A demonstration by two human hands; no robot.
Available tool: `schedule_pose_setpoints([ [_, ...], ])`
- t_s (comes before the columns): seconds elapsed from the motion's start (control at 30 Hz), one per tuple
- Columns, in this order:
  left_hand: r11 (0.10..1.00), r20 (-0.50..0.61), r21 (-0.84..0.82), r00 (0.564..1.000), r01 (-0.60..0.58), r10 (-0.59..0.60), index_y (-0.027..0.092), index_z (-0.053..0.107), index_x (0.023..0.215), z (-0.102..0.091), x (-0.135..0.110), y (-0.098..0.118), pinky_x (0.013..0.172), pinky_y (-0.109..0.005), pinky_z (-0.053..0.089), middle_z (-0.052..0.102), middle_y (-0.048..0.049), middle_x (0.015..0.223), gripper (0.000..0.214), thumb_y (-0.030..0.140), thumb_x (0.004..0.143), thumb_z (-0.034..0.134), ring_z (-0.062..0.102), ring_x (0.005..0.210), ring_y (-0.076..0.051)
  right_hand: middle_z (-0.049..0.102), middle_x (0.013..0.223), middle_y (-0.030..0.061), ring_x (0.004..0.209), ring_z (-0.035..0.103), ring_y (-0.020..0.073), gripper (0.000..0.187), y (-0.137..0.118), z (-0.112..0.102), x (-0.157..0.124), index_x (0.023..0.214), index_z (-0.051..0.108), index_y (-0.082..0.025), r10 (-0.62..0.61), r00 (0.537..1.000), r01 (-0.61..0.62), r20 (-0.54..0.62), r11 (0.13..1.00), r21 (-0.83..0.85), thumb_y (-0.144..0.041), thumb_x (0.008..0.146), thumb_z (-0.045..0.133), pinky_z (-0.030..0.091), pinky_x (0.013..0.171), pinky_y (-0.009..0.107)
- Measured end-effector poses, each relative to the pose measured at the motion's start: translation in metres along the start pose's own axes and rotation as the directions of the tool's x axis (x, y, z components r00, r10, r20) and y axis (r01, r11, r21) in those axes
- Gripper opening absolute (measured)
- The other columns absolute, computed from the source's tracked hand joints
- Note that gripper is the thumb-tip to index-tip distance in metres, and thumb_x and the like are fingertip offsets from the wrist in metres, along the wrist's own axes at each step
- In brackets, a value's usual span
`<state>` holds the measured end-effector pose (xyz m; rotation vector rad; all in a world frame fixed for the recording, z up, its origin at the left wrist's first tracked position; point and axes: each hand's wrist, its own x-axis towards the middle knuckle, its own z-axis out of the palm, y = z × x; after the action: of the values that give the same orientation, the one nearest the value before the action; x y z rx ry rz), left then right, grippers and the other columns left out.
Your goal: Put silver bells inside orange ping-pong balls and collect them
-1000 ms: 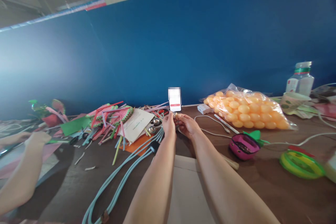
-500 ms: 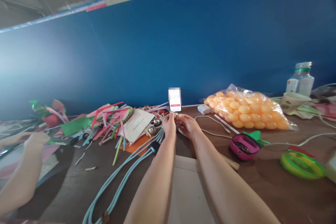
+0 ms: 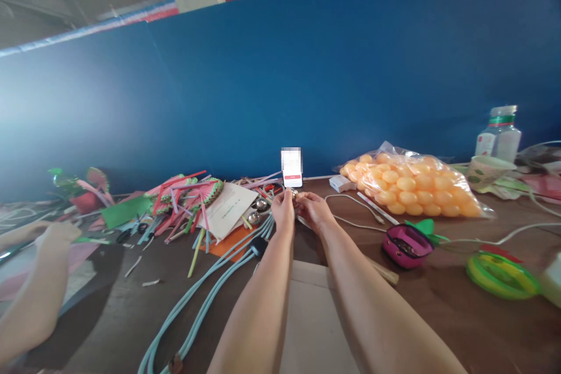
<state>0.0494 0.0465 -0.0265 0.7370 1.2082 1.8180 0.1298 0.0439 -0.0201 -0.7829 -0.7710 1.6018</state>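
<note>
My left hand [image 3: 283,210] and my right hand [image 3: 312,209] meet at the far middle of the brown table [image 3: 438,315], fingers pinched together on a small shiny bell-like object [image 3: 294,193] held between them. Just behind the hands a phone [image 3: 291,167] stands upright against the blue wall. More small silver bells [image 3: 258,209] lie to the left of my hands, next to a printed paper sheet [image 3: 228,207]. Light blue cords [image 3: 205,298] run from near my left hand toward the table's front edge.
A pile of coloured straws and paper fans [image 3: 184,196] lies at left. A bag of orange balls [image 3: 412,187], a pink pouch [image 3: 407,243], a green-yellow ring toy [image 3: 502,273], a bottle [image 3: 499,134] and white cables sit at right. Another person's arm [image 3: 35,280] works at far left.
My hands stay pinched on the small object with only slight finger movement. The other person's arm at the left shifted a little.
</note>
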Motion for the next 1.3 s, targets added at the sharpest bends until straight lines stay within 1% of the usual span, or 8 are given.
schedule_pose_setpoints([
  [0.17,0.998,-0.002,0.036,0.999,-0.042,0.042,0.013,0.066,0.071,-0.0015,0.002,-0.0049,0.055,-0.024,0.046,0.063,-0.0044,0.064,0.032,0.045,0.074,0.068,0.059,0.058,-0.015,0.052,0.051,-0.0036,0.05,0.051,0.0095,0.027,0.0013,0.0027,-0.0002,0.063,0.056,-0.019,-0.042,0.998,0.041,-0.047,0.999,-0.024,-0.022,0.056,0.082,0.047,0.047,0.021],
  [0.33,0.998,-0.03,0.052,0.998,-0.045,0.047,0.014,0.067,0.068,-0.0004,0.0006,-0.0003,0.053,-0.024,0.045,0.063,-0.004,0.06,0.032,0.045,0.076,0.066,0.058,0.054,-0.015,0.053,0.053,-0.005,0.052,0.052,0.0093,0.032,0.0034,0.0048,-0.0013,0.066,0.055,-0.019,-0.085,0.996,0.085,-0.011,0.996,0.026,-0.027,0.055,0.084,0.05,0.051,0.022],
  [0.47,1.0,-0.032,-0.017,0.999,0.019,-0.019,0.013,0.067,0.068,0.0021,-0.0005,0.0021,0.054,-0.026,0.048,0.063,-0.0042,0.058,0.032,0.043,0.077,0.066,0.058,0.051,-0.015,0.052,0.052,-0.006,0.051,0.052,0.0091,0.036,0.0033,0.0043,-0.0022,0.069,0.055,-0.019,-0.069,0.998,0.069,-0.001,0.995,0.07,-0.029,0.054,0.087,0.051,0.052,0.021],
  [0.7,0.978,-0.002,-0.187,0.996,0.089,-0.091,0.012,0.066,0.071,0.0024,0.0048,-0.0064,0.053,-0.03,0.051,0.063,-0.0055,0.059,0.03,0.041,0.079,0.064,0.059,0.048,-0.016,0.059,0.062,-0.0026,0.051,0.05,0.007,0.032,0.0012,0.0015,-0.0028,0.07,0.057,-0.018,-0.002,0.996,-0.014,0.089,0.983,0.183,-0.034,0.065,0.084,0.056,0.058,0.022],
  [1.03,0.99,-0.004,-0.126,0.998,0.058,-0.059,0.013,0.065,0.07,0.0013,0.0049,-0.006,0.05,-0.025,0.047,0.063,-0.005,0.059,0.029,0.04,0.08,0.064,0.058,0.049,-0.015,0.051,0.051,-0.0054,0.047,0.049,0.0067,0.033,0.0011,0.0038,-0.0046,0.065,0.056,-0.018,0.015,0.999,-0.018,0.029,0.993,0.117,-0.031,0.059,0.086,0.051,0.052,0.017],
  [1.13,0.993,-0.023,-0.086,0.997,0.075,-0.077,0.014,0.062,0.065,0.0014,0.0048,-0.0048,0.051,-0.026,0.047,0.061,-0.0041,0.057,0.029,0.039,0.081,0.062,0.056,0.049,-0.014,0.051,0.05,-0.0054,0.047,0.049,0.0064,0.036,0.0014,0.0039,-0.0043,0.065,0.056,-0.018,0.019,0.999,-0.022,0.025,0.993,0.116,-0.03,0.055,0.089,0.049,0.048,0.016],
  [1.23,0.994,-0.021,-0.095,0.999,0.047,-0.049,0.015,0.06,0.063,0.0019,0.0054,-0.0053,0.055,-0.026,0.047,0.059,-0.0025,0.057,0.03,0.041,0.08,0.063,0.056,0.051,-0.014,0.054,0.052,-0.0045,0.047,0.048,0.0065,0.039,0.0032,0.0021,-0.0012,0.065,0.057,-0.018,0.019,0.999,-0.023,0.033,0.994,0.107,-0.031,0.052,0.091,0.048,0.046,0.016],
  [1.3,0.996,-0.005,-0.078,0.999,0.045,-0.045,0.016,0.061,0.064,0.0021,0.0061,-0.0064,0.058,-0.027,0.048,0.056,-0.0014,0.055,0.031,0.043,0.079,0.064,0.055,0.052,-0.014,0.051,0.05,-0.0055,0.046,0.046,0.0064,0.041,0.0045,0.0004,0.0015,0.065,0.057,-0.018,0.015,0.999,-0.02,0.051,0.994,0.103,-0.033,0.049,0.093,0.046,0.044,0.016],
])
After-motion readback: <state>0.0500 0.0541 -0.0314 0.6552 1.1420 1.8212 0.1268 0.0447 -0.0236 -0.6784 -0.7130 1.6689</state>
